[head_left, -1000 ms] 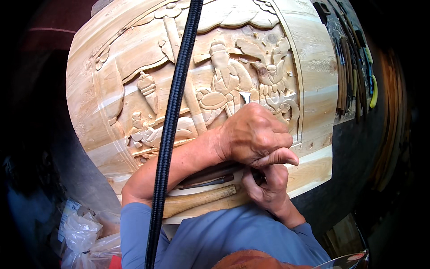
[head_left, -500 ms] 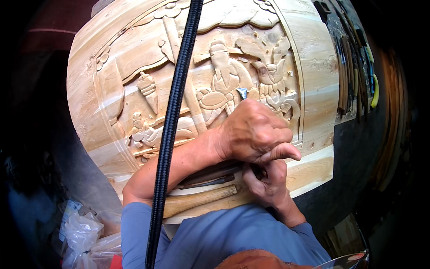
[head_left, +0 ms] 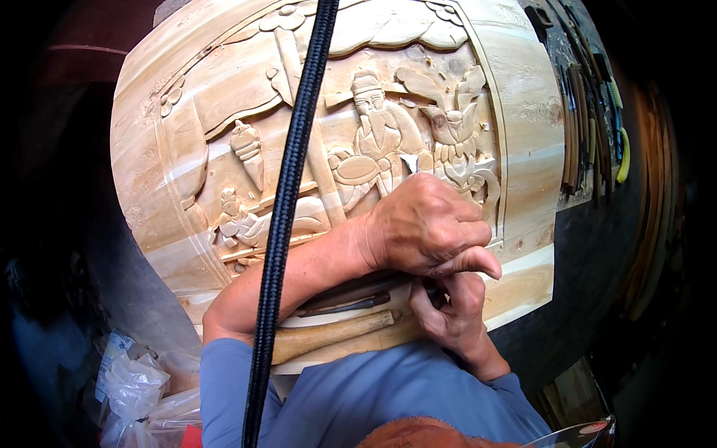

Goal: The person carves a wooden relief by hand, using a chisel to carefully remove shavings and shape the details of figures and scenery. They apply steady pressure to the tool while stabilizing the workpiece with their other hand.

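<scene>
A large wooden panel [head_left: 523, 149] carved in relief lies under my hands, with a robed figure [head_left: 381, 134] near its middle. My left hand [head_left: 433, 224] is closed round a carving chisel [head_left: 409, 162], its bright metal blade showing just beyond the knuckles, at the carving beside the robed figure. Closer to my body, my right hand [head_left: 454, 308] is curled just below the left one, fingers closed around the dark end of what appears to be the same chisel. Most of the tool's shaft and handle is hidden by the hands.
A wooden mallet-like handle [head_left: 336, 334] and dark-handled tools [head_left: 355, 305] lie on the panel's near edge. Many carving tools [head_left: 582, 127] line the right side. A black braided cord [head_left: 287, 201] crosses the view. Clear plastic bags [head_left: 138, 388] sit at lower left.
Both hands have shifted slightly toward my body, and the chisel's blade has drawn back a little with them. The figure's face now shows more detail in the changed light.
</scene>
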`<state>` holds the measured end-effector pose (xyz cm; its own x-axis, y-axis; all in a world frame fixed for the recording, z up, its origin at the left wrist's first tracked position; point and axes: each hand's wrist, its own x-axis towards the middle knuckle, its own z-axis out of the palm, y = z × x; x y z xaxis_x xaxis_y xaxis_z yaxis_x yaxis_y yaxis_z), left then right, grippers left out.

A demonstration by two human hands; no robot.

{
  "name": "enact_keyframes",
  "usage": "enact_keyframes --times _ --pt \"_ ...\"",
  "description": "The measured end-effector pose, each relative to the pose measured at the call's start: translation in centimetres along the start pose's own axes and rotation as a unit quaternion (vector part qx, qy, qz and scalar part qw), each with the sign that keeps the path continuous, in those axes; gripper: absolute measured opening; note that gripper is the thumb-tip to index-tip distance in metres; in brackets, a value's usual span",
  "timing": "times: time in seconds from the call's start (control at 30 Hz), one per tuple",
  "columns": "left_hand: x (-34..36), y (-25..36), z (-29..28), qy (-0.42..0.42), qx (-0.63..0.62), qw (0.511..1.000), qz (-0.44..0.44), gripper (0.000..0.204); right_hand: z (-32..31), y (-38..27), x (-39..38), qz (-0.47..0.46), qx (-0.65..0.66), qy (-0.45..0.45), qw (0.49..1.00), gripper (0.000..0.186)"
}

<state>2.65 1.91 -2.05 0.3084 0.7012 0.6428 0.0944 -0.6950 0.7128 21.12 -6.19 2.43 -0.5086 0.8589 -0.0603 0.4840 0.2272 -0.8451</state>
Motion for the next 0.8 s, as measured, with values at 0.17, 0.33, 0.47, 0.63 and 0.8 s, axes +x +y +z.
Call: enact_keyframes --times 0.17,0.33,0.47,0.63,0.8 --pt "-0.1 -0.2 0.0 0.005 0.039 0.999 0.01 0.058 0.4 0.5 -0.1 0.031 0.063 0.004 0.998 0.028" --pt "-0.1 0.9 1.9 0.023 0.083 0.989 0.122 0.059 0.0 0.5 -1.1 -0.094 0.034 0.087 0.991 0.017" --pt "-0.7 1.7 2.4 -0.008 0.08 0.994 0.068 0.053 0.9 0.3 -3.8 0.044 0.183 0.106 0.976 0.02" --pt "-1.2 2.2 1.7 -0.017 0.065 0.998 0.009 0.058 1.1 -0.6 -3.4 0.052 0.161 0.055 0.984 0.018" --pt "-1.7 2.0 1.8 -0.028 0.026 0.999 -0.001 0.061 0.4 -1.2 -2.9 0.033 0.119 0.033 0.992 0.018"
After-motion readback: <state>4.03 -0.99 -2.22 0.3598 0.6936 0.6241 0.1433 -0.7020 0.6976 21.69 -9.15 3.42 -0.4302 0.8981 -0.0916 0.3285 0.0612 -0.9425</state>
